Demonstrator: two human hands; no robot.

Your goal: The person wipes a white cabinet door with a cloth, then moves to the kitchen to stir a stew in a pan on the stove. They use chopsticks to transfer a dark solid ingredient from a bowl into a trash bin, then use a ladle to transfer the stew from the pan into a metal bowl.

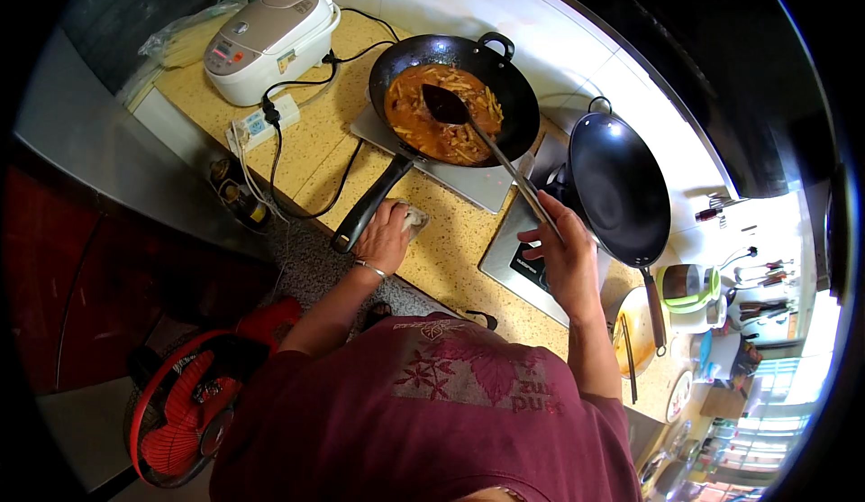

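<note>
My right hand (566,252) grips the metal handle of a wok spatula (503,157), whose dark blade lies over the reddish stew (419,130) in a black wok (517,96). That wok stands on a flat portable cooker (466,181), its black handle reaching towards me. Below this handle, my left hand (384,237) is closed over a pale cloth (413,218) on the speckled yellow countertop (446,258). The cloth is partly hidden by my fingers.
A rice cooker (270,35) and a power strip (267,123) with trailing cords are at the left. A second black wok (618,191) rests over the steel gas stove (510,245). Beyond it are a pan (645,360) with chopsticks. A red fan (182,414) stands on the floor.
</note>
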